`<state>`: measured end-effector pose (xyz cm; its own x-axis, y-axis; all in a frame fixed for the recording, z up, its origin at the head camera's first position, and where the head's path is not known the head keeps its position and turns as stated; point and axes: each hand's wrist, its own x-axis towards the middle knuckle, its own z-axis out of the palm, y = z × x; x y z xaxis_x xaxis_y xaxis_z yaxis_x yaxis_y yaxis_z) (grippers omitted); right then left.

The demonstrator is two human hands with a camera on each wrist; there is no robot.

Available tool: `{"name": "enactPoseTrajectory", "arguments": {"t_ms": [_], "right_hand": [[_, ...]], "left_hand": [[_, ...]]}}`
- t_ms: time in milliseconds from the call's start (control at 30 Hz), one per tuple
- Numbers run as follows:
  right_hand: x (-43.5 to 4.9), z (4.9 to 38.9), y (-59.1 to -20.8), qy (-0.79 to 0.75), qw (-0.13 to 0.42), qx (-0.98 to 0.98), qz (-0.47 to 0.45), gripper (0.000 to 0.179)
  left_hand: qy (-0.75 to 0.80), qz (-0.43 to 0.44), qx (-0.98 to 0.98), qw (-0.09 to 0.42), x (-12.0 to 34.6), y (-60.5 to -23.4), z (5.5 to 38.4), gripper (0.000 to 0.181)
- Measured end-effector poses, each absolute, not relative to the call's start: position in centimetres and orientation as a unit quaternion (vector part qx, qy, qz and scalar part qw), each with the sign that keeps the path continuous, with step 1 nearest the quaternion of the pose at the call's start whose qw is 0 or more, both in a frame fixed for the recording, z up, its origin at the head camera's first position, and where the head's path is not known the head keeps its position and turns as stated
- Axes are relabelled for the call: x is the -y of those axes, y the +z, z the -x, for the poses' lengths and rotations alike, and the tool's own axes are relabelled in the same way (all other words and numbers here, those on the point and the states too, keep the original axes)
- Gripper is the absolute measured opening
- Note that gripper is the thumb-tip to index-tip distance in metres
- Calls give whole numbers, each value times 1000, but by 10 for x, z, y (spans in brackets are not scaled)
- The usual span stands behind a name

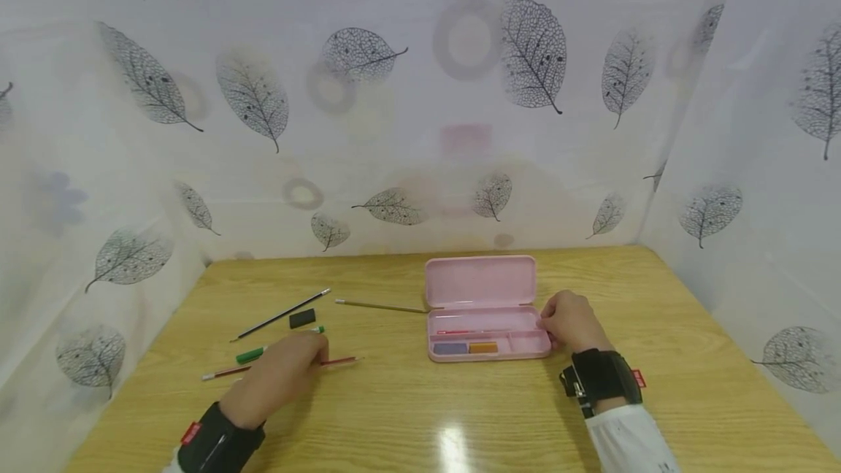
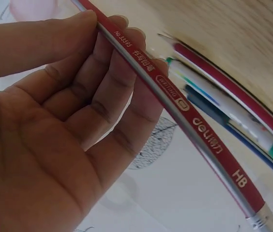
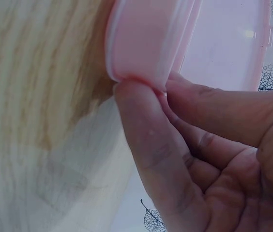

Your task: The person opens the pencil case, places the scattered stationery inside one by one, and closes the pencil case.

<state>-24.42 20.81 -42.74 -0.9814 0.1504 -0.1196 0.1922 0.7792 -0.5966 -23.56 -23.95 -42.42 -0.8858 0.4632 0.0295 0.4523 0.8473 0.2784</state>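
My left hand (image 1: 279,378) pinches a red-and-silver pencil (image 2: 175,108) between thumb and fingers, low over the table. Beyond it in the left wrist view lie another red pencil (image 2: 233,87) and a white marker with green parts (image 2: 219,99). At the right, my right hand (image 1: 574,321) grips the right end of an open pink pencil case (image 1: 525,345), thumb and fingers on its wall. Inside the case are a thin red item (image 1: 456,331), a grey-blue block (image 1: 450,348) and an orange block (image 1: 483,347). Its lid (image 1: 481,280) leans back, raised.
To the left lie a dark pencil (image 1: 281,314), a black eraser (image 1: 302,318) and a green marker cap (image 1: 250,355). An olive pencil (image 1: 381,306) reaches toward the case's left side. Leaf-printed sheeting (image 1: 407,152) bounds the wooden table (image 1: 381,414) at back and sides.
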Motion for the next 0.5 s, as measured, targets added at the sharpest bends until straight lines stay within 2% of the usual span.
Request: {"name": "enactPoseTrajectory", "arguments": {"t_ms": [233, 500], "right_hand": [[-207, 245, -428, -318, 33, -943, -93, 9], [-207, 244, -426, -313, 30, -945, -93, 9]], "left_hand": [[134, -250, -959, 11, 223, -412, 234, 15], [150, -280, -948, -26, 204, -392, 238, 15]]}}
